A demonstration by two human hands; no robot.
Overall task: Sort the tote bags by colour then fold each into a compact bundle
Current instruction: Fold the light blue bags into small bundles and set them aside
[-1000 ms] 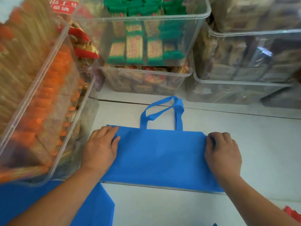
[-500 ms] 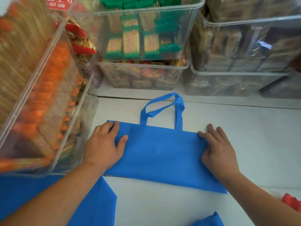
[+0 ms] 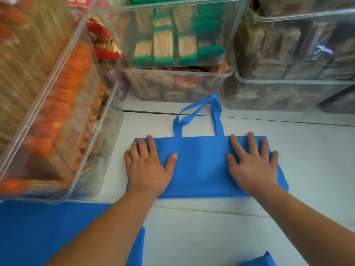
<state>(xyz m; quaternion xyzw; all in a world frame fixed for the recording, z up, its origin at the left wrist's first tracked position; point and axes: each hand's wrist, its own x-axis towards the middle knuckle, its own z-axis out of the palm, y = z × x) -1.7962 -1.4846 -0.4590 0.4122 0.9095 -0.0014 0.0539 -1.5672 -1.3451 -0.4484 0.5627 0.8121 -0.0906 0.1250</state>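
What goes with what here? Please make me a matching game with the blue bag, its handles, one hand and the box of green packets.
Things:
1. blue tote bag
2. handles
3. left hand
4. box of green packets

Places:
a. stacked on another clear box at the back
b. lies flat on the white table
c. presses flat on the bag's left end
d. point away, towards the boxes

Pairs: 1-b, 2-d, 3-c, 4-a

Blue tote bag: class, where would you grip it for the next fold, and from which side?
The blue tote bag lies as a wide flat band, so probably pinch its right short edge, coming from the right, where bare table lies beside it; the left hand can press it flat.
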